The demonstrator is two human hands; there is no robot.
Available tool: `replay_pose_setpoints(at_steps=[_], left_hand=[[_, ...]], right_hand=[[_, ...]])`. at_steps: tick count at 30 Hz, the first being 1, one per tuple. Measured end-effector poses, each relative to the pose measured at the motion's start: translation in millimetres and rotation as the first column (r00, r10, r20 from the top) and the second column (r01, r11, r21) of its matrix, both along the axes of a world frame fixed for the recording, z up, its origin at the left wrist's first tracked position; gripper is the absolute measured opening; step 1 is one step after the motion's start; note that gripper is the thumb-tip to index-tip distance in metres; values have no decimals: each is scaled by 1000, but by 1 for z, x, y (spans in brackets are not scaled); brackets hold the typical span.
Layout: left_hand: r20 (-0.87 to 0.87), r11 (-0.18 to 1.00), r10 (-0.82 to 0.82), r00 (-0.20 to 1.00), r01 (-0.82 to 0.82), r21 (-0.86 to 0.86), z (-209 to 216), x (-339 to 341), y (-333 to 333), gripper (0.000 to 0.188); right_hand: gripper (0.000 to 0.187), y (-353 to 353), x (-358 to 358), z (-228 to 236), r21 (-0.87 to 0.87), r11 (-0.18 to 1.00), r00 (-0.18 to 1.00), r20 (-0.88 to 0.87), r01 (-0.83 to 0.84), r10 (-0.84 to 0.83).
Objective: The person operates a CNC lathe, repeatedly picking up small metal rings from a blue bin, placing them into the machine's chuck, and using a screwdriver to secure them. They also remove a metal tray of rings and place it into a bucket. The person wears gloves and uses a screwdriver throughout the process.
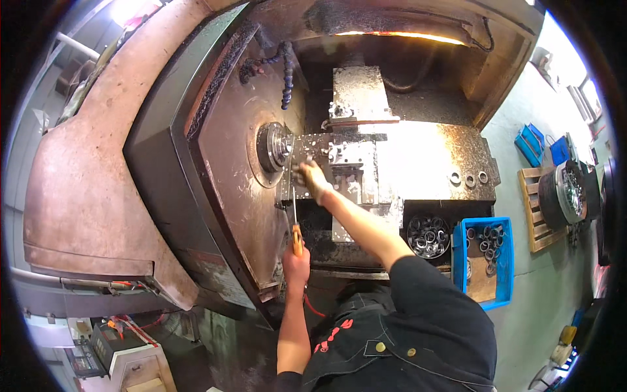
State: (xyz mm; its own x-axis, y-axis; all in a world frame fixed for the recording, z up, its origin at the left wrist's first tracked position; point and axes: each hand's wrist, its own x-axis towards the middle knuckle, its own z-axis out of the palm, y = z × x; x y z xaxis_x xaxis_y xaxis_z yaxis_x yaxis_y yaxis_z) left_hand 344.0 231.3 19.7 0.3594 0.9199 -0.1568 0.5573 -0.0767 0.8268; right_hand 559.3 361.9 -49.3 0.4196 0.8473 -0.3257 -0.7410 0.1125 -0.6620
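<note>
My left hand point(296, 266) is wrapped round the orange handle of an air blow gun point(298, 240), below the spindle. Its long thin metal nozzle points up towards the lathe chuck point(270, 147), where the tip lies near the shiny centre. Just right of and below the chuck is my right hand point(313, 179), stretched over the machine bed with its fingers bent and darkened. Whether those fingers hold anything is too small to make out. The tool block point(346, 153) with its bolts stands beside the right hand.
Three metal rings point(470, 179) lie on the slide cover point(428, 160). A round pan point(445, 243) of rings and a blue crate point(507, 277) with more rings stand at the right front. A blue segmented coolant hose point(287, 75) hangs above the chuck. A wooden pallet point(532, 212) bears a drum.
</note>
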Motion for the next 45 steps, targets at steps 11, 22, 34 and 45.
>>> replay_pose_setpoints(at_steps=[11,22,34,45], left_hand=[[-498,943,-176,849,290,161,51,147,119,31],[-422,976,-3,906,95,196,24,130,124,28],[-426,981,112,898,-31,193,24,44,42,26],[-537,996,54,842,-9,85,33,36,52,27]], right_hand=[[13,-160,-73,2,24,939,935,-88,-344,344],[13,-191,-54,15,-35,945,944,-79,-324,320],[45,48,27,41,-248,945,965,208,212,-162],[42,83,51,34,-263,965,956,280,-13,89]])
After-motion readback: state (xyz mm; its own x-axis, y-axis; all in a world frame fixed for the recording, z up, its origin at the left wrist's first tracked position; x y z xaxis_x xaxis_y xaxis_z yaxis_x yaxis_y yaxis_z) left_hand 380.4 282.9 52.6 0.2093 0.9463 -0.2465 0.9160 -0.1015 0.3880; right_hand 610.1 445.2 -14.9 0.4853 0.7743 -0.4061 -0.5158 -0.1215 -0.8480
